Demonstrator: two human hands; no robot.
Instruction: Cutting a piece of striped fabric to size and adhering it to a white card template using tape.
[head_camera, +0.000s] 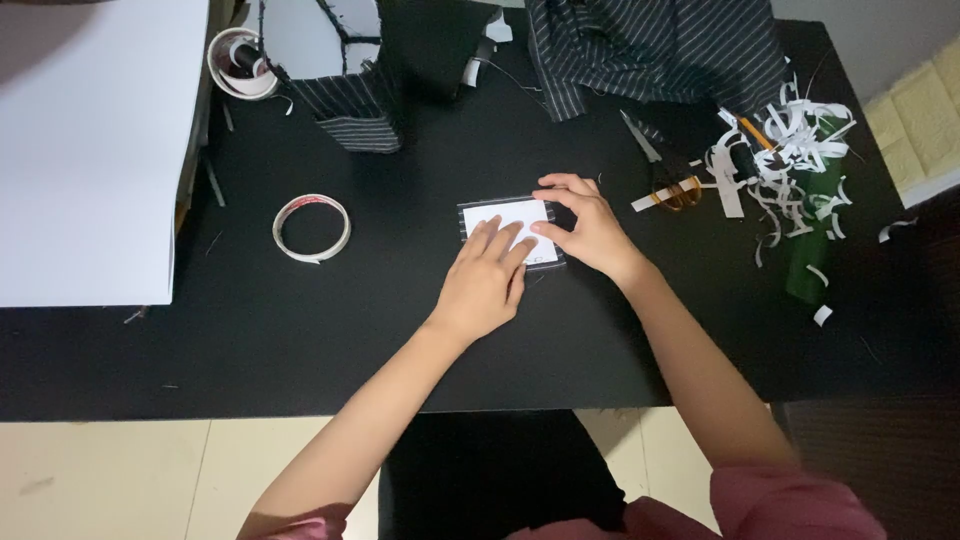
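Observation:
A small white card (510, 215) lies on a piece of dark striped fabric in the middle of the black table (300, 330). My left hand (485, 280) rests flat on the card's near edge, fingers spread forward. My right hand (585, 225) presses on the card's right side, thumb and fingertips bent over its edge and the fabric border. Neither hand lifts the card off the table.
A roll of tape (312, 227) lies to the left. Scissors with yellow handles (665, 175) and a heap of white paper strips (790, 160) sit at the right. Striped fabric (650, 45) is at the back, a striped fabric-covered box (355, 110) at back left, large white board (90, 140) far left.

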